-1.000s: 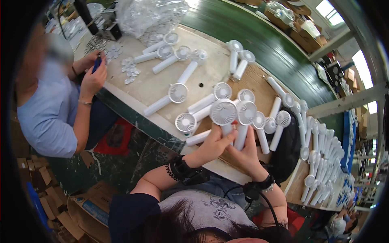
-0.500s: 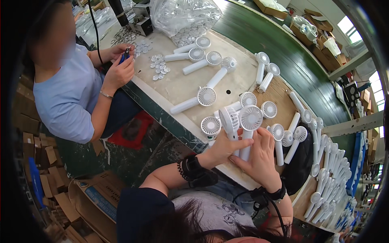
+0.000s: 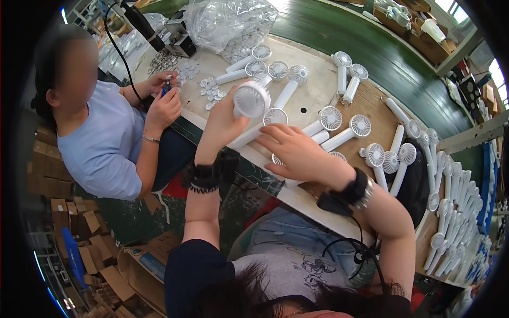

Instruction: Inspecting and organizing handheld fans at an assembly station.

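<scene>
A white handheld fan (image 3: 251, 100) is gripped in my left hand (image 3: 225, 124), raised over the table's near left edge with its round grille up. My right hand (image 3: 305, 156) reaches leftward, fingers stretched out and apart, holding nothing. Just beyond its fingertips lies another white fan (image 3: 275, 116), its handle partly behind my left hand. More fans lie around the right hand, one with its round head (image 3: 360, 125) to the right and one whose head (image 3: 336, 156) is mostly covered by my wrist. Whether the right fingers touch a fan, I cannot tell.
At left, a co-worker (image 3: 106, 138) holds a blue-handled tool near loose silvery discs (image 3: 212, 91). A clear plastic bag (image 3: 228, 24) stands behind them. Several fans (image 3: 374, 155) lie at right beside a black bag (image 3: 411, 175). A green conveyor belt (image 3: 313, 32) runs behind the table.
My left hand has moved left and away from me with one fan. The right hand has let go of the other fan and opened. The view has shifted slightly.
</scene>
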Demonstrator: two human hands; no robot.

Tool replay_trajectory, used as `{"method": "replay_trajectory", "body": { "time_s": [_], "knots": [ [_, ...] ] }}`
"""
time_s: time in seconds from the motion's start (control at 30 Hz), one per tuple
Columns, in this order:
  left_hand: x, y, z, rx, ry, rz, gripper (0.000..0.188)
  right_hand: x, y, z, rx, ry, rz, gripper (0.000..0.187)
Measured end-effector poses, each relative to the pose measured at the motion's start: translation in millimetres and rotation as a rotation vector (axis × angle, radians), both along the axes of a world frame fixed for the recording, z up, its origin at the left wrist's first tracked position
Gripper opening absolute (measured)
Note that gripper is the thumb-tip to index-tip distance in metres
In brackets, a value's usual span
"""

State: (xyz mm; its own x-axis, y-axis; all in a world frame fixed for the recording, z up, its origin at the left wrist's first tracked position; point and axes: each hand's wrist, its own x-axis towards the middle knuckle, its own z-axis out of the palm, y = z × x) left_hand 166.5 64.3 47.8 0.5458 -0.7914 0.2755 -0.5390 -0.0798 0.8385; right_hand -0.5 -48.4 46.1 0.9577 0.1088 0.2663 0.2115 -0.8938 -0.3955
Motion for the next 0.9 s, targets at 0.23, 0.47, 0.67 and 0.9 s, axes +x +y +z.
{"method": "replay_trajectory", "body": {
  "time_s": [0.23, 0.47, 0.67, 0.9],
  "knots": [
    [30, -19, -7, 0.310, -0.133, -0.115, 0.052, 44, 19, -37, -0.267, 0.035, 0.074, 0.050],
    [45, -33, -43, 0.230, -0.195, -0.128, 0.055, 14, 19, -32, -0.309, 0.169, 0.058, 0.030],
    [48, -52, -47, 0.241, -0.123, -0.140, 0.058, -25, 8, -30, -0.291, 0.145, -0.029, 0.022],
    [54, -58, -59, 0.189, 0.117, -0.066, 0.062, -50, -1, -30, -0.279, 0.143, -0.060, 0.020]
  ]
}}
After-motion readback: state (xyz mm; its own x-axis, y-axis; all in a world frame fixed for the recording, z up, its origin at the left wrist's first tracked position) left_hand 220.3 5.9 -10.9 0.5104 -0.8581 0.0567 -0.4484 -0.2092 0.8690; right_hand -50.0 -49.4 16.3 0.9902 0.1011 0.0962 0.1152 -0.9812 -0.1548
